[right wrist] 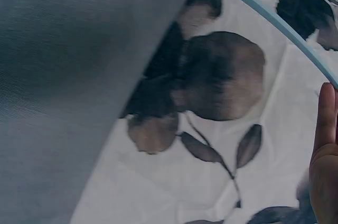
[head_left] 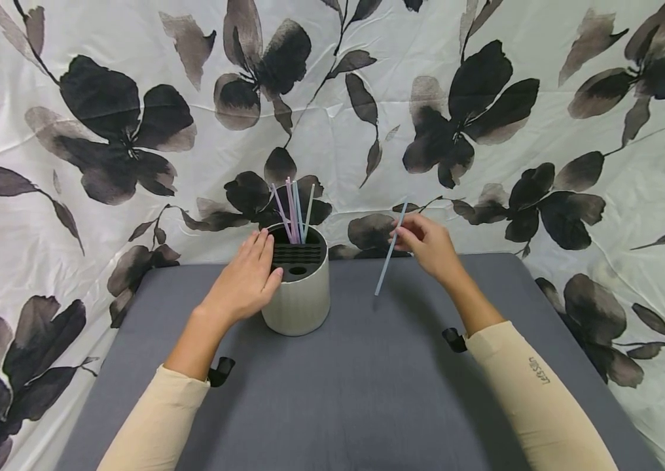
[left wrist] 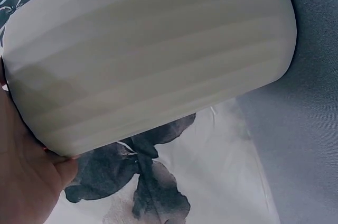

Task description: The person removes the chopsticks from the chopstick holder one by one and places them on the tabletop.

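Observation:
A pale, ribbed round holder [head_left: 300,307] with a dark slotted top stands near the back of the table. Several pink, purple, blue and pale green straws [head_left: 295,212] lean upright in its rear opening. My left hand [head_left: 244,275] rests on the holder's left rim, its fingers fairly straight. In the left wrist view the holder's wall [left wrist: 153,60] fills most of the picture, with part of the left hand [left wrist: 29,166] at its edge. To the right of the holder, my right hand [head_left: 423,242] pinches a light blue straw [head_left: 388,261], tilted and raised above the table.
The grey table [head_left: 344,392] has its back edge against a white floral cloth [head_left: 368,131]. Small black wrist mounts [head_left: 455,340] stick out beside both sleeves. A round hole [head_left: 298,270] shows in the front of the holder's top.

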Available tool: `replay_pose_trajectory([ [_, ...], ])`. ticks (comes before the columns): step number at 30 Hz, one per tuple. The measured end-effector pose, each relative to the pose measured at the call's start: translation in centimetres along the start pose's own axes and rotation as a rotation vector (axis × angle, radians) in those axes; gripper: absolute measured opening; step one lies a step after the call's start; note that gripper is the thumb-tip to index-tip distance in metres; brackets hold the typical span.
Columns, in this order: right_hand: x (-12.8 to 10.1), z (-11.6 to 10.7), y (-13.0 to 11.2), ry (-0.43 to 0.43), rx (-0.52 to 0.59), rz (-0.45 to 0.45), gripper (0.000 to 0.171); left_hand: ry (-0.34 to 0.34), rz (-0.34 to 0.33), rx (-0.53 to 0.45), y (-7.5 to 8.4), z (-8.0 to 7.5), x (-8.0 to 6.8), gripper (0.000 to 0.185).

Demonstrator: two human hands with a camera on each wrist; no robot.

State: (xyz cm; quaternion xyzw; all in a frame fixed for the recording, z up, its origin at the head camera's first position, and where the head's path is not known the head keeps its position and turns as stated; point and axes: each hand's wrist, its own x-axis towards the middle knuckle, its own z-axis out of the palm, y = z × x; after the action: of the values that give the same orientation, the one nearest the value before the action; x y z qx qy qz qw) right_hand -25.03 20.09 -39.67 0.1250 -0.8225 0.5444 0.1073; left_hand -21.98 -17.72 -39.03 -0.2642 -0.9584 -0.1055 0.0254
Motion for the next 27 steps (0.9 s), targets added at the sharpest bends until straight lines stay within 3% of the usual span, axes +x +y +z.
replay_pose_trajectory([
  [5, -0.8, 0.7, 2.3, 0.0, 0.036, 0.045, 0.021, -0.004, -0.007, 0.0, 0.0, 0.1, -0.1, 0.072],
  [15, -1.3, 2.7, 5.1, 0.021, -0.044, 0.098, 0.018, 0.0, -0.007, 0.012, 0.0, 0.1, 0.0, 0.071],
  [27, -2.0, 4.7, 8.7, -0.05, 0.006, 0.324, 0.025, 0.015, -0.007, 0.015, 0.0, 0.4, -0.1, 0.072],
])
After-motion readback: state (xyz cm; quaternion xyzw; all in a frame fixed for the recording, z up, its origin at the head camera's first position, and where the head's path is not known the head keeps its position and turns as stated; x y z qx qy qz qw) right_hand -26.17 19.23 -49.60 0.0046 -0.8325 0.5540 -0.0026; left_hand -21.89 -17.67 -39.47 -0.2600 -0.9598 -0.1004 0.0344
